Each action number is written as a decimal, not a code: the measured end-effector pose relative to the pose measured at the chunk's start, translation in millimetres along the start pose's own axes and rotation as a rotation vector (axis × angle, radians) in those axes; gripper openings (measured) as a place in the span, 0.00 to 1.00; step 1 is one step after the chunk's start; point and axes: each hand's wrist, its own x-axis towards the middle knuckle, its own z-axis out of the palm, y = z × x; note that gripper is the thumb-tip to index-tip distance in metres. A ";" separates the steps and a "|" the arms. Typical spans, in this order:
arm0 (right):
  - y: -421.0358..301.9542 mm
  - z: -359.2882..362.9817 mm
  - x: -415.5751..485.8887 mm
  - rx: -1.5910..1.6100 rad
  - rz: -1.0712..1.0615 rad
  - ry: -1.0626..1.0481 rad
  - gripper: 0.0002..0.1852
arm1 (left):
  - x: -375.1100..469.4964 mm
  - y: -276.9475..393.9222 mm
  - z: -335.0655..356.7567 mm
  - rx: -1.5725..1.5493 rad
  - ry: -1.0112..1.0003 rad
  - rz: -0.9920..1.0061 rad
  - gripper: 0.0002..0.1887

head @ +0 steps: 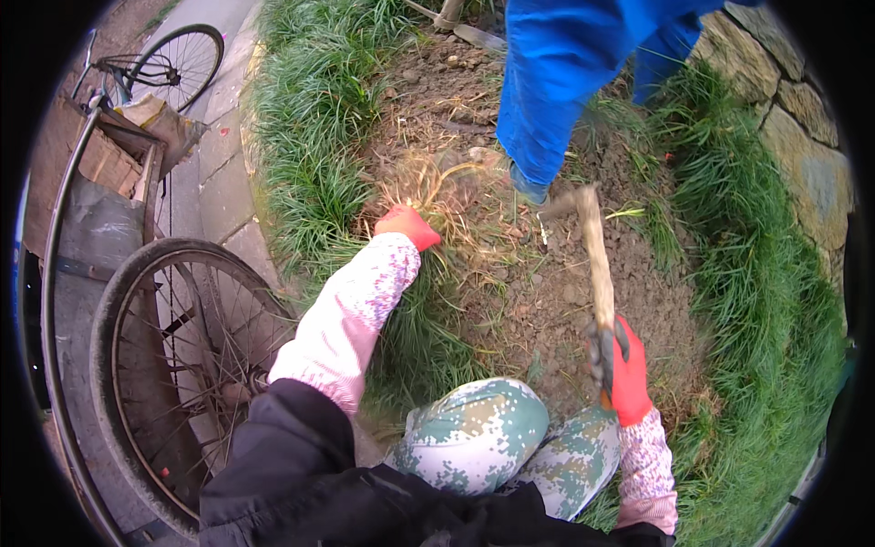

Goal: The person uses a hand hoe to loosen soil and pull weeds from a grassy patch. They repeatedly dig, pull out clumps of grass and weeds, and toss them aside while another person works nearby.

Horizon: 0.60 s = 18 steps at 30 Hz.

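Observation:
My left hand (408, 227), in a red glove, is closed at a blurred clump of dry, straw-coloured grass (432, 188) at the edge of the dug soil; its fingers are mostly hidden. In a red and dark grey glove, my right hand (618, 366) grips the wooden handle of a small hand hoe (598, 267). The hoe's blurred head is raised at the far end, close to another person's blue trouser leg. Between my hands lies brown soil (547, 308) with loose roots and grass blades.
Another person in blue trousers (547, 82) stands in front, with a long-handled tool (478, 37) nearby. Green grass (314, 137) borders the soil on both sides. A cart with a spoked wheel (109, 355) stands left; a stone wall (806, 164) rises right.

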 end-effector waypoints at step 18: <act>35.3 178.3 233.7 -0.012 -0.212 -0.056 0.17 | 3.0 -39.5 81.5 -0.088 0.082 0.013 0.45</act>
